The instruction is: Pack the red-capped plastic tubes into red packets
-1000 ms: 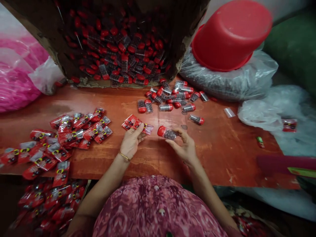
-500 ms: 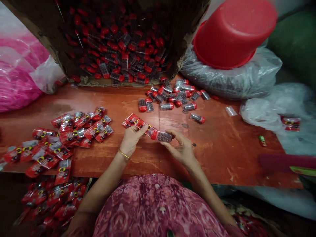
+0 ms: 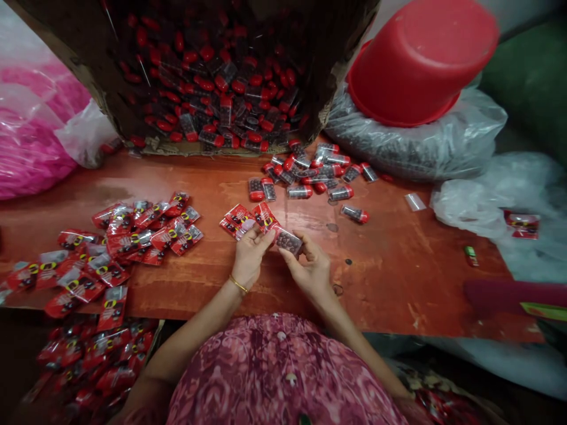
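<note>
Near the table's middle, my left hand (image 3: 248, 255) pinches a red printed packet (image 3: 264, 216) and the red end of a clear container of dark balls (image 3: 289, 241). My right hand (image 3: 311, 268) grips the other end of that container between thumb and fingers. Some of the container's red end is hidden by my left fingers. More red printed packets (image 3: 237, 216) lie flat just behind my left hand. A loose group of red-capped containers (image 3: 325, 171) rests behind my right hand. To the left is a heap of red packets with containers in them (image 3: 133, 233).
A cardboard box (image 3: 336, 88) full of red-capped containers stands at the back. Right of it, a red tub (image 3: 420, 65) sits upside down on a plastic bag (image 3: 411, 144). Pink-filled bags (image 3: 31, 130) are at the left. A small green-and-red item (image 3: 471, 256) lies at the right.
My left hand has moved right and the right hand slightly left, closer together. The held packet now tilts up and away from the flat packets, and the container is more slanted.
</note>
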Available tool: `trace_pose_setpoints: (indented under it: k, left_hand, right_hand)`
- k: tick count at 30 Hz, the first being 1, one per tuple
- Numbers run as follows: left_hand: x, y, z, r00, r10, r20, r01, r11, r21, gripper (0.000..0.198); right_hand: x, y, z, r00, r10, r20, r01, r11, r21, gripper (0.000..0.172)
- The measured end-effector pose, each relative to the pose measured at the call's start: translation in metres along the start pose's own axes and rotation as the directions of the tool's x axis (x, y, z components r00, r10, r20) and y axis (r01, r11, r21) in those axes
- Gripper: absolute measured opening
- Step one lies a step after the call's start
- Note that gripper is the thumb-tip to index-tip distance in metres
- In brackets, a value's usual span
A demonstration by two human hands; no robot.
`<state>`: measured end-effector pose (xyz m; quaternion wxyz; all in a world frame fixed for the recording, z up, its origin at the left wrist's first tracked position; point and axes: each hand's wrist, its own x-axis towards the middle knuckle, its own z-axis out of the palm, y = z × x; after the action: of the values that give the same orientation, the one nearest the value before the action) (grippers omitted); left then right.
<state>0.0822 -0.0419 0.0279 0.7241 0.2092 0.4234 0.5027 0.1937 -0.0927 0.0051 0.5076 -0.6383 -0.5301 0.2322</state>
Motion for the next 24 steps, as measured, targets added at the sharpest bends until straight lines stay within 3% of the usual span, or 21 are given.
trace_pose_setpoints:
  k: [3, 5, 10, 14, 19, 21, 24]
  left_hand:
    - [-0.003, -0.003, 0.002, 0.997, -0.067, -0.046, 0.063, 0.995, -0.083, 0.027]
    - [-0.005, -0.003, 0.004, 0.995, -0.077, -0.065, 0.070, 0.992, -0.108, 0.024]
    - [-0.005, 0.002, 0.006, 0.998, -0.057, -0.006, 0.056, 0.995, -0.080, 0.027]
    - [-0.001, 0.002, 0.005, 0.998, -0.066, -0.014, 0.066, 0.997, -0.040, 0.028]
    - [-0.002, -0.004, 0.010, 1.000, 0.025, 0.001, -0.025, 0.999, 0.030, 0.032]
    - [-0.002, 0.000, 0.009, 0.999, 0.041, -0.012, -0.041, 0.999, 0.022, 0.032]
    - [0.001, 0.008, 0.002, 1.000, -0.018, 0.018, 0.018, 1.000, 0.004, 0.033]
  right_hand:
    - [-0.003, 0.006, 0.011, 0.990, 0.140, 0.025, -0.142, 0.976, 0.162, 0.041]
    - [-0.004, 0.008, 0.015, 0.985, 0.170, 0.022, -0.171, 0.966, 0.192, 0.042]
    - [-0.003, 0.005, 0.012, 0.998, 0.066, 0.014, -0.067, 0.995, 0.070, 0.035]
    - [0.000, -0.001, 0.014, 0.997, 0.024, 0.067, -0.030, 0.996, 0.079, 0.030]
    - [0.009, -0.011, 0.021, 0.999, -0.015, 0.042, 0.012, 0.998, 0.064, 0.026]
    - [0.013, -0.013, 0.020, 0.995, -0.009, 0.102, -0.007, 0.988, 0.157, 0.032]
    - [0.018, -0.013, 0.017, 0.966, 0.052, 0.254, -0.138, 0.932, 0.334, 0.035]
